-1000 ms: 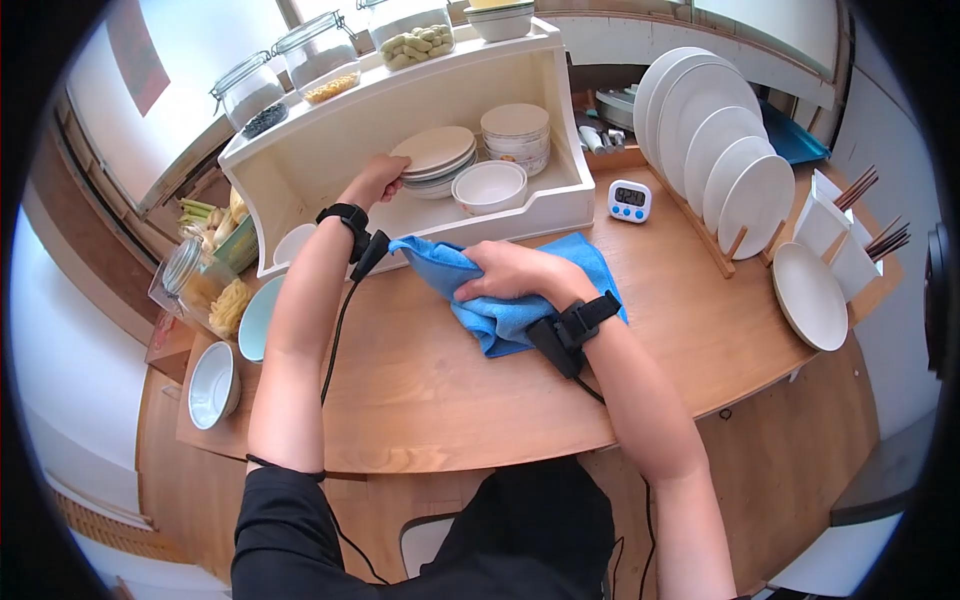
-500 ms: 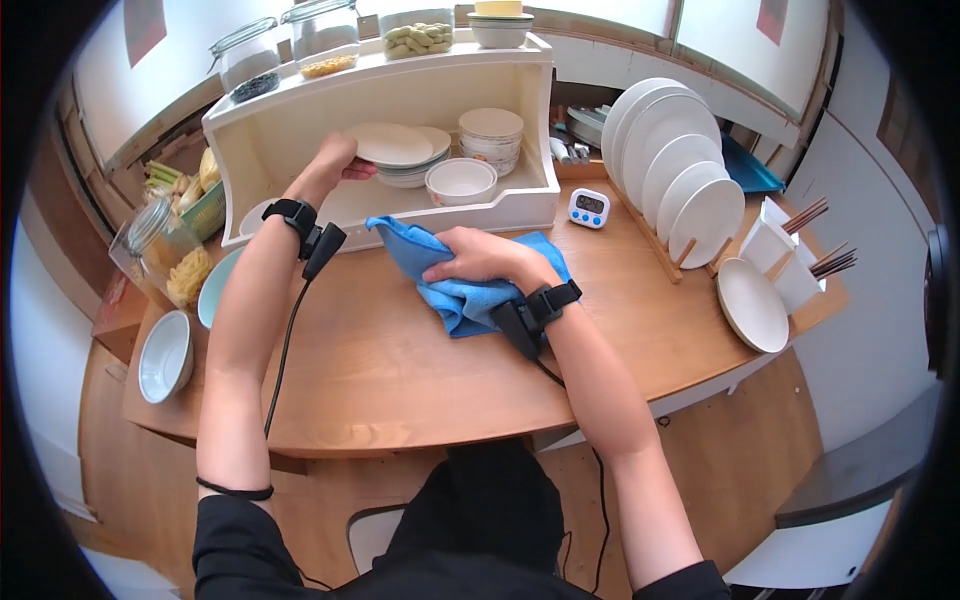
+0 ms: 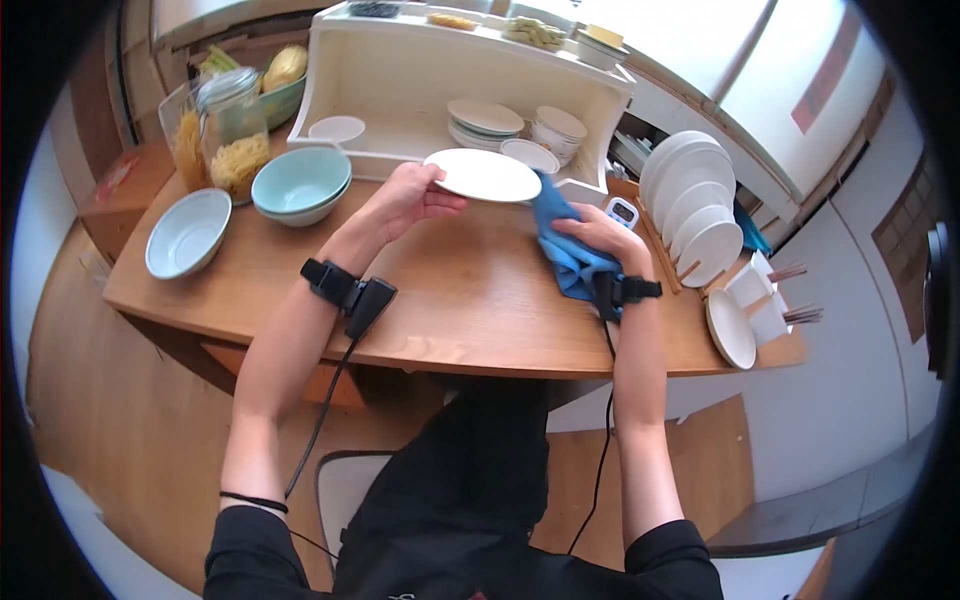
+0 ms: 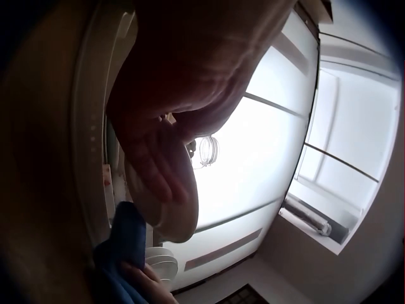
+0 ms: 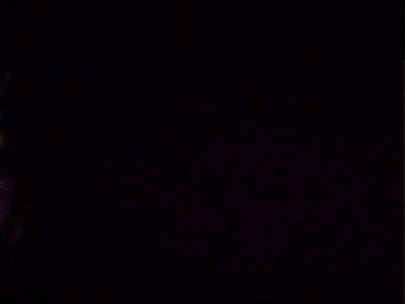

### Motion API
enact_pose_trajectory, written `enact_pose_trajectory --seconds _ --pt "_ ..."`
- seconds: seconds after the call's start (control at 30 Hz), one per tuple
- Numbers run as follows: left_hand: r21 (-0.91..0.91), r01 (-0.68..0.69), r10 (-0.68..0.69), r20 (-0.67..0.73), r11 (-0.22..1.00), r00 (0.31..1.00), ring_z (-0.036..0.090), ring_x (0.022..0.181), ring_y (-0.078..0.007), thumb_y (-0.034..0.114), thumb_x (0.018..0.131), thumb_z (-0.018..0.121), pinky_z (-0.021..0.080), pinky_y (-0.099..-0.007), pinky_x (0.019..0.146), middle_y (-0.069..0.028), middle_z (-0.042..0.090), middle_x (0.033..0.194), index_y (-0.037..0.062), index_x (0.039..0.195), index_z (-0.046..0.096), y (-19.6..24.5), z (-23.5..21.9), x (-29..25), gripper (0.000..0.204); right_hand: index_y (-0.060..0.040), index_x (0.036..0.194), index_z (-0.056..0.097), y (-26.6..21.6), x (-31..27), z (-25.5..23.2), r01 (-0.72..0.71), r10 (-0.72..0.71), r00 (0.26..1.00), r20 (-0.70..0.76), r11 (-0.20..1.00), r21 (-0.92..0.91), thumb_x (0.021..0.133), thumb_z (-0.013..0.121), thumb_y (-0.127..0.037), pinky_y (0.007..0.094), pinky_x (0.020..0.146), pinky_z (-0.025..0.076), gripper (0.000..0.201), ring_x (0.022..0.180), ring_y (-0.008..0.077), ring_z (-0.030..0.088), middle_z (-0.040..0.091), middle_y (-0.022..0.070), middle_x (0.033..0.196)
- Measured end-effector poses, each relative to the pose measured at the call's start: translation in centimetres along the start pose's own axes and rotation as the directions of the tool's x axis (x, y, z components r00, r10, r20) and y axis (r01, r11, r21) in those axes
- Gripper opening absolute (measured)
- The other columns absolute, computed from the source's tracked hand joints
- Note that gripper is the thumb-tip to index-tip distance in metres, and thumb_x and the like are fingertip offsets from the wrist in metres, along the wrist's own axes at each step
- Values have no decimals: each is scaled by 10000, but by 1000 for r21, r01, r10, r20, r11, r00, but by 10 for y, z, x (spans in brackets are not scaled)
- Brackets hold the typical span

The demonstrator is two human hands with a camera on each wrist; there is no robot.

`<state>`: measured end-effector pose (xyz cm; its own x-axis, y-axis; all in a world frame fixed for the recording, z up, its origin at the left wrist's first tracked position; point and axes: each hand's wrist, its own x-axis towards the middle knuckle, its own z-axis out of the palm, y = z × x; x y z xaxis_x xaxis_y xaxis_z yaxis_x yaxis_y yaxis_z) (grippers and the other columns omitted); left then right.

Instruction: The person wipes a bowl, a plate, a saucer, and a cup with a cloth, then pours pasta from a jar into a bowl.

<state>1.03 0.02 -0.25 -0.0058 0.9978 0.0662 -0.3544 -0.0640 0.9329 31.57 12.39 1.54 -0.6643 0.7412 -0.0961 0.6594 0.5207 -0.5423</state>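
Plate is pinched at its rim by the left hand: thumb above, fingers beneath, as confirmed in the left wrist view. Grip is placed at about 8–9 o'clock of the plate, probably so the top face is left uncovered. Cloth is grasped by the right hand, at about 4 o'clock from the plate. Cloth is bunched, one corner pushed up toward the plate's 3 o'clock edge; likely held so that a loose fold can be laid against the rim. Whether cloth and plate touch cannot be told. Right wrist view is too dark to be used.

Plate is held up over the table, nearly level, in front of the shelf; both hands are probably given room to work there.

From the plate: a stack is set in the shelf at 12 o'clock, presumably nested to save space. Upright plates are stood in the rack at 3 o'clock, edges apart, likely for easy reach or airing. Timer is placed just beside the right hand. Blue bowls are nested at 9 o'clock, out of the hands' way.
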Motion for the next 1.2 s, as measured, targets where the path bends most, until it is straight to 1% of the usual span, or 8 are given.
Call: enact_pose_trajectory --seconds 0.13,0.2,0.33,0.4,0.43,0.93,1.1,1.2 --pt "75 -40 31 111 996 993 688 767 -169 167 929 443 591 -314 707 -136 661 940 -20 1235 438 -5 -1 -4 358 5 1143 614 6 -23 -13 21 82 941 -328 954 298 976 527 -310 281 779 476 367 836 144 583 649 37 933" --pt "70 -28 21 105 997 994 682 728 -163 164 931 429 590 -306 680 -126 651 933 -4 1267 396 -5 0 -2 377 4 1101 630 4 -13 -17 260 -138 810 -569 956 138 973 540 -279 298 763 476 323 806 139 576 647 59 895" --pt "55 -95 92 56 994 994 665 631 -168 158 925 418 579 -288 580 -124 637 911 -1 1294 351 -18 -5 3 408 7 1071 641 -35 5 -13 253 -216 712 -668 967 -43 940 590 -219 327 750 476 266 805 183 603 646 108 887" --pt "54 -114 113 21 992 993 655 588 -176 161 920 422 574 -298 539 -131 631 910 1 1301 339 -24 -8 9 421 10 1046 645 -55 17 3 334 -464 519 -718 883 -329 888 645 -164 347 736 475 235 819 249 619 633 148 890" --pt "38 -118 118 -2 992 993 656 564 -205 115 897 388 576 -324 516 -168 633 911 -13 1279 328 -28 -8 12 407 11 1032 650 -56 23 10 348 -496 509 -703 866 -359 841 682 -127 353 732 478 238 834 293 617 633 147 900" --pt "233 -68 41 119 970 992 650 571 -178 226 981 443 570 -272 492 -117 614 936 54 1314 365 -43 8 8 383 -133 1222 587 -72 21 58 373 -476 791 -385 873 -314 809 645 -107 436 869 484 417 1017 365 585 598 175 1065" --pt "276 -136 114 94 952 989 635 559 -152 264 1004 400 564 -260 500 -95 612 919 59 1312 401 -47 4 12 370 -98 1199 594 -79 20 64 500 -513 850 -118 857 -125 834 594 -57 347 667 470 367 711 265 589 601 114 791" --pt "271 -87 65 88 959 994 635 560 -153 282 1006 403 558 -258 492 -94 613 909 69 1319 401 -44 6 10 378 -68 1147 595 -77 17 61 499 -501 852 -148 865 -54 839 597 -55 337 636 463 308 680 245 578 589 103 748"
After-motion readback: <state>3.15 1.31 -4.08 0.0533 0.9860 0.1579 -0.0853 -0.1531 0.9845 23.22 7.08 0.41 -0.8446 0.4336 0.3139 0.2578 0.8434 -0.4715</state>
